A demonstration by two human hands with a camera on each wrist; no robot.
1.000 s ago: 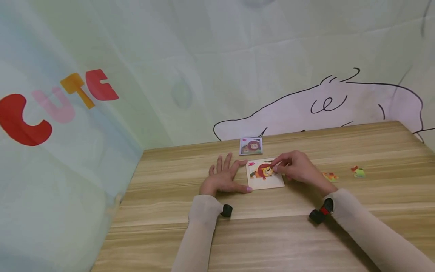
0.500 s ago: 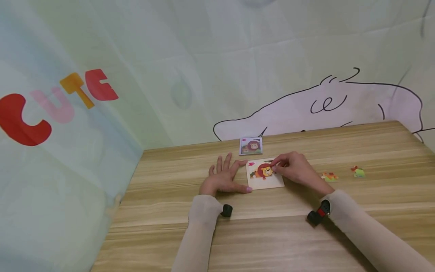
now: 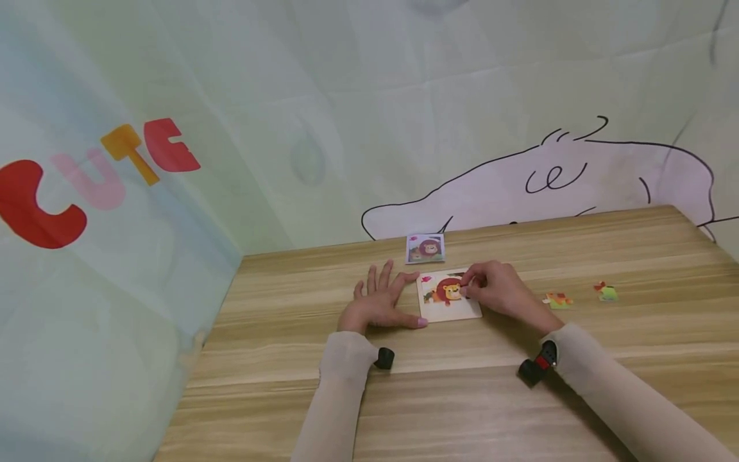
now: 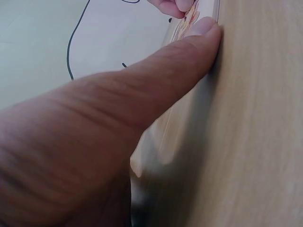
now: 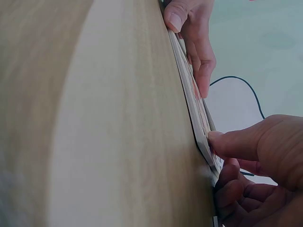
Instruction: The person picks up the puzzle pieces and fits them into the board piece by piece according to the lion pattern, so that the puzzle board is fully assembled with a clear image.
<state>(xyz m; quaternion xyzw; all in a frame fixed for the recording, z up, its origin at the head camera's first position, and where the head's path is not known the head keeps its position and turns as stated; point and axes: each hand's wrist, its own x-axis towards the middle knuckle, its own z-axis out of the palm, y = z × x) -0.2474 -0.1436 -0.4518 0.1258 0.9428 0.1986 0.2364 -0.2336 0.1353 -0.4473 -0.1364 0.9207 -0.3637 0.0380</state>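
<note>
A square wooden puzzle board lies on the table, its upper part filled with lion pieces and its lower strip bare wood. With fingers spread, my left hand steadies the board's left side, thumb at the near corner and index finger at the far one. In the left wrist view, the left thumb rests against the board's edge. My right hand pinches a puzzle piece at the board's right side, the piece mostly hidden by the fingers. The right wrist view shows the right thumb pressing down at the board's end.
Behind the board lies a card with the lion picture. To the right are two loose puzzle pieces, an orange one and a green one. A printed cloth hangs behind the wooden table.
My right hand has shifted slightly at the board's right side, its thumb and wrist moving a little left. The left hand and the board stay in place.
</note>
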